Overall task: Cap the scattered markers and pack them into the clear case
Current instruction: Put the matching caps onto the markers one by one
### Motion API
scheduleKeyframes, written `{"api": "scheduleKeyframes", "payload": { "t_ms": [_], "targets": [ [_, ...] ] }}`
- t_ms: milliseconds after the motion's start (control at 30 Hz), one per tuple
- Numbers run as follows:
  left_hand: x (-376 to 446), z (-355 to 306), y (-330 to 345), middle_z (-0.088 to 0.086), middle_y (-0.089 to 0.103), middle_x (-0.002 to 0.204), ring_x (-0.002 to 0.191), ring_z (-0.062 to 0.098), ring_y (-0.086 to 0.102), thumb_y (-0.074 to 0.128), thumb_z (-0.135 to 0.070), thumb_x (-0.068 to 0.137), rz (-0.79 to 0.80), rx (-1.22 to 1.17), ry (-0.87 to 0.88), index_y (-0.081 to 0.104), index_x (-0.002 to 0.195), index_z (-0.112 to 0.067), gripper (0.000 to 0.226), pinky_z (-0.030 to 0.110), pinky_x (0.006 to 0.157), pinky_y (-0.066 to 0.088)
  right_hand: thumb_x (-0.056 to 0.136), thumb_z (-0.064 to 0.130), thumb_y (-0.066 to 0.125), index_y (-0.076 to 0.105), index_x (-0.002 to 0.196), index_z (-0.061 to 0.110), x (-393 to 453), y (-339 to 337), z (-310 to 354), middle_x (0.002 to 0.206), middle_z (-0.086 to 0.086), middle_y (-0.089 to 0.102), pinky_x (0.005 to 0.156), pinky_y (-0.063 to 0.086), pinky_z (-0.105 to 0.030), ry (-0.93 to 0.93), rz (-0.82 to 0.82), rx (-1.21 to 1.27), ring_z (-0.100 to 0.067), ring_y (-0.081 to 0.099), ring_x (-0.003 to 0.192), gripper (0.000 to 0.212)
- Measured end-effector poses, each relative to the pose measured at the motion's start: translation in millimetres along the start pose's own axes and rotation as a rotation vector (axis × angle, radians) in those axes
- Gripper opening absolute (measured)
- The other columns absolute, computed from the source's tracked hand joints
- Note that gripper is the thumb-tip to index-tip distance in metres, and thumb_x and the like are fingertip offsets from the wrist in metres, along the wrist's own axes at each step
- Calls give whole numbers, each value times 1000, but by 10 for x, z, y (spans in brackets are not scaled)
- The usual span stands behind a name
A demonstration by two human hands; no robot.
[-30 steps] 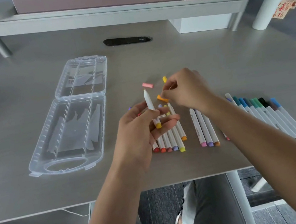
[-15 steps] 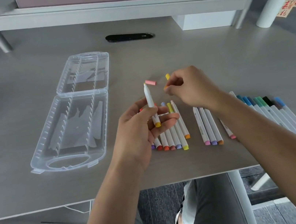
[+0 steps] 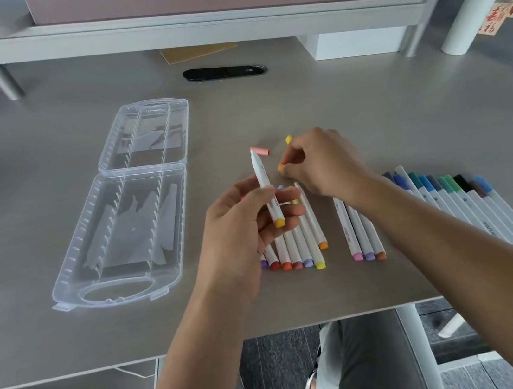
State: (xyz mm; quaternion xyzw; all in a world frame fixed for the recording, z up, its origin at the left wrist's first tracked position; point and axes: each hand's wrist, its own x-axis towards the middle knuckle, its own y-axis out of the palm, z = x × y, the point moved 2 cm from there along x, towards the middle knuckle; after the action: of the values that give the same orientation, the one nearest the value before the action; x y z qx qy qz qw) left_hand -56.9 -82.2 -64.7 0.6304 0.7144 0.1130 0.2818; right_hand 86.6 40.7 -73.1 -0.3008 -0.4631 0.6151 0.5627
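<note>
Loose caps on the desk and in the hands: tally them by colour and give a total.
Pink cap: 1, lying on the desk
Yellow cap: 1, on the desk
Orange cap: 1, pinched by the right hand
Total: 3

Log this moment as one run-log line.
left hand holds white marker | right hand pinches orange cap | clear case open, no markers inside
</note>
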Motion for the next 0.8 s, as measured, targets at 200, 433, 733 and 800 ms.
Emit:
{"api": "scheduleKeyframes", "payload": {
  "t_ms": [200,433,733,800],
  "targets": [
    [34,-27,-41,23,76,97,75,28,73,52,-1,100,29,13,16,60,113,-2,15,30,66,60,92,34,68,77,95,22,251,-151,-60,80,3,70,56,34,-24,210,-160,-1,-22,62,70,16],
    [76,-18,-52,21,76,96,58,24,64,52,1,99,4,65,20,60,121,0,24,29,55,55,94,35,69,76,100,25,420,19,-108,101,0,74,69,43,-30,188,-79,-85,-24,65,90,14],
    [130,-2,8,10,65,78,49,15,30,49,5,95,-45,78,7,69,119,-12,35,26,46,20,98,16,70,78,107,24,40,-341,-153,97,-17,71,62,41,-19,23,168,685,-6,52,66,15],
    [134,29,34,11,64,80,47,15,31,49,6,94,-33,89,1,71,118,-11,37,24,45,20,99,14,68,79,107,26,-30,-399,-179,107,-28,66,62,40,-26,16,204,751,-18,45,71,19]
  ]
}}
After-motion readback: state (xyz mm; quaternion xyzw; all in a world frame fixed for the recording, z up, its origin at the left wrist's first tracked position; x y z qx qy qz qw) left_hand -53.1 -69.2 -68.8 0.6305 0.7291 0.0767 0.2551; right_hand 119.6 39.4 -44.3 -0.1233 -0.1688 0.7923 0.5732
